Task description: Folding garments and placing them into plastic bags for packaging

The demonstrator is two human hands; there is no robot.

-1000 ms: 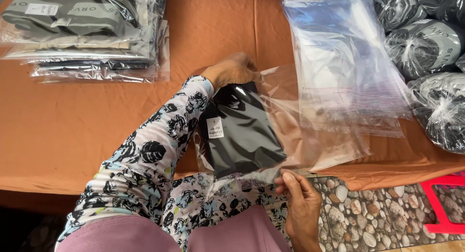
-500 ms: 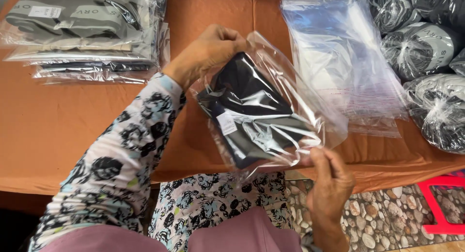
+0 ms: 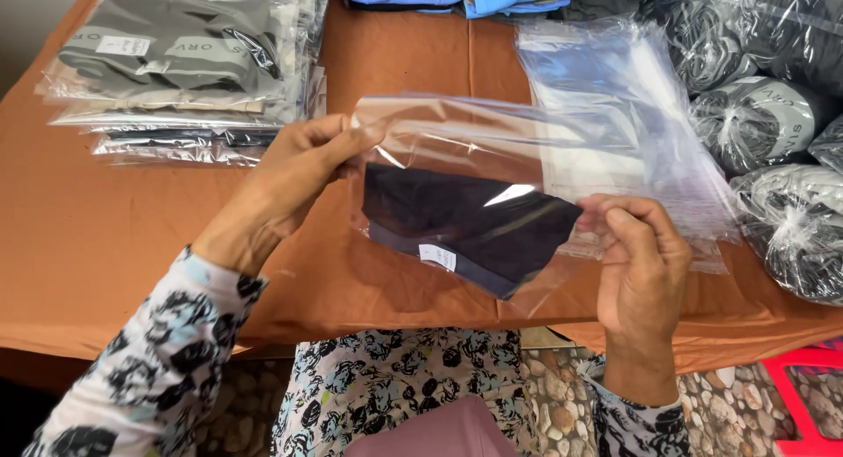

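above an orange cloth-covered table (image 3: 105,246), left hand (image 3: 290,176) and right hand (image 3: 641,255) each pinch a clear plastic bag (image 3: 457,141) containing a folded black garment (image 3: 465,220).

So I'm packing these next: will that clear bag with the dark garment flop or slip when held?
Probably floppy: the clear bag sags between the left hand and right hand. Its glossy film looks slippery, so pinching the edges seems wise. The folded dark garment slumps to the bottom, so its weight likely shifts.
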